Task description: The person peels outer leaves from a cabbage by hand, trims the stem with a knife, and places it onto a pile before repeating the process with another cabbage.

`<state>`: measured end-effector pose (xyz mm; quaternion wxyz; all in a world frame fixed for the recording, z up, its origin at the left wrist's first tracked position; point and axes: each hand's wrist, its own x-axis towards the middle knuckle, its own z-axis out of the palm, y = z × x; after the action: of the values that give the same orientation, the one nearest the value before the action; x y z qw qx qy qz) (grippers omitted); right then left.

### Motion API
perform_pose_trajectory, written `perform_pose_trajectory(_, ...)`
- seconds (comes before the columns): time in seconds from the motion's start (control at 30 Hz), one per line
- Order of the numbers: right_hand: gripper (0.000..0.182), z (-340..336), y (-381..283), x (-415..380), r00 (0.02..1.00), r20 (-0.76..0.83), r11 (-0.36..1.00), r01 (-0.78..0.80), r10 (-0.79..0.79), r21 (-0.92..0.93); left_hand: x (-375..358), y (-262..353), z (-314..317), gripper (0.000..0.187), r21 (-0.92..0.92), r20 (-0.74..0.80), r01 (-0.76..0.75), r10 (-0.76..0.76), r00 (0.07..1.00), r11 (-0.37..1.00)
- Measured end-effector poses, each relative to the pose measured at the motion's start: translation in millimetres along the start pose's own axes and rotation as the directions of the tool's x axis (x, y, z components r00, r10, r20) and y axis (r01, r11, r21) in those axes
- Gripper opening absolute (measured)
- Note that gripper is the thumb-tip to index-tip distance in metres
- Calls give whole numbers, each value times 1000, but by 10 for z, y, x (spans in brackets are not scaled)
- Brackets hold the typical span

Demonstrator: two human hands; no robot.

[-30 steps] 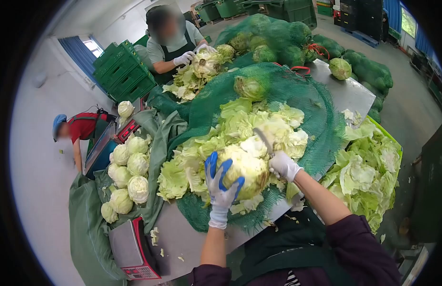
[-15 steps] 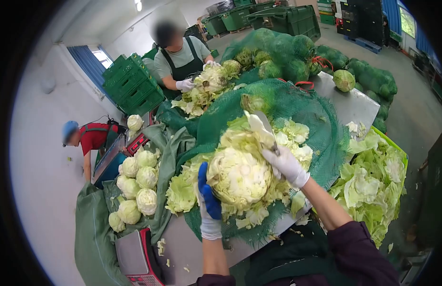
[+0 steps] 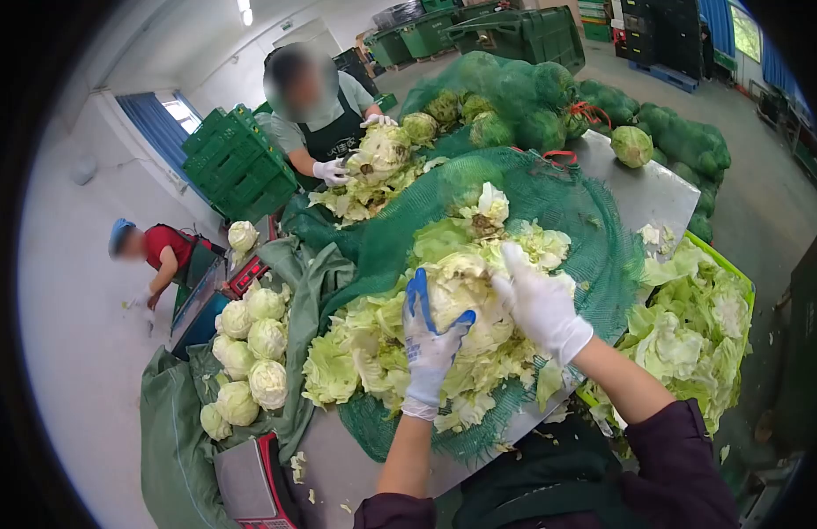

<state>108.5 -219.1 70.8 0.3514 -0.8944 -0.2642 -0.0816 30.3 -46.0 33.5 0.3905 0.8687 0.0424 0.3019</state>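
A pale green cabbage head (image 3: pixel 466 295) lies on a pile of loose leaves (image 3: pixel 360 353) over a green net (image 3: pixel 567 212) on the metal table (image 3: pixel 660 189). My left hand (image 3: pixel 429 346), in a blue and white glove, grips the cabbage's near left side. On its right side lies my right hand (image 3: pixel 542 307) in a white glove, fingers stretched up over the top. The knife from the earlier frames does not show.
Trimmed cabbage heads (image 3: pixel 250 348) lie on green cloth at left, above a scale (image 3: pixel 245 480). A green crate of leaves (image 3: pixel 695 331) stands at right. Opposite, a person in an apron (image 3: pixel 325 132) handles a cabbage (image 3: pixel 382 150). Net bags of cabbages (image 3: pixel 514 88) sit behind; another person (image 3: pixel 157 251) bends at far left.
The cabbage was raised and tilted half a second ago with the knife at its top; it now lies lower on the leaf pile, both hands on it, the knife out of sight.
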Motion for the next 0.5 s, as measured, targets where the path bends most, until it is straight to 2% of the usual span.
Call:
perform_pose_trajectory(0.03, 54, 2, -56, -74, 989, 140, 993, 62, -48, -102, 6, 30, 29, 87, -4, 4, 0, 0, 1000, 1000)
perform_pose_trajectory(0.07, 54, 5, -56, -75, 989, 139, 993, 58, -43, -106, 15, 87, 73, 89, 113, -4, -33, 33, 999, 993)
perform_pose_trajectory(0.13, 52, 38, -35, -36, 951, 275, 975, -86, 142, -205, 36, 147, 165, 91, 299, -14, -116, 126, 992, 947)
perform_pose_trajectory(0.23, 51, 77, 95, 203, 956, 255, 976, -91, 141, -200, 36, 269, 194, 87, 358, 12, -108, 111, 994, 927)
perform_pose_trajectory(0.3, 44, 96, 234, 370, 951, 289, 981, -60, 113, -187, -8, 202, 206, 80, 327, 19, -145, 147, 989, 934)
perform_pose_trajectory(0.37, 46, 285, 554, 591, 864, 503, 953, 155, -4, -259, -122, 181, 227, 76, 495, 39, -176, 181, 983, 851)
perform_pose_trajectory(0.4, 46, 433, 794, 730, 862, 506, 950, 168, -12, -262, -142, 222, 211, 71, 478, 41, -181, 184, 982, 859)
perform_pose_trajectory(0.47, 41, 659, 1297, 722, 929, 342, 935, -15, 145, -355, -317, 240, 162, 70, 477, 65, -176, 165, 984, 861)
perform_pose_trajectory(0.5, 31, 470, 1448, 646, 872, 483, 856, 182, 87, -483, -314, 244, 119, 69, 480, 72, -190, 177, 982, 857)
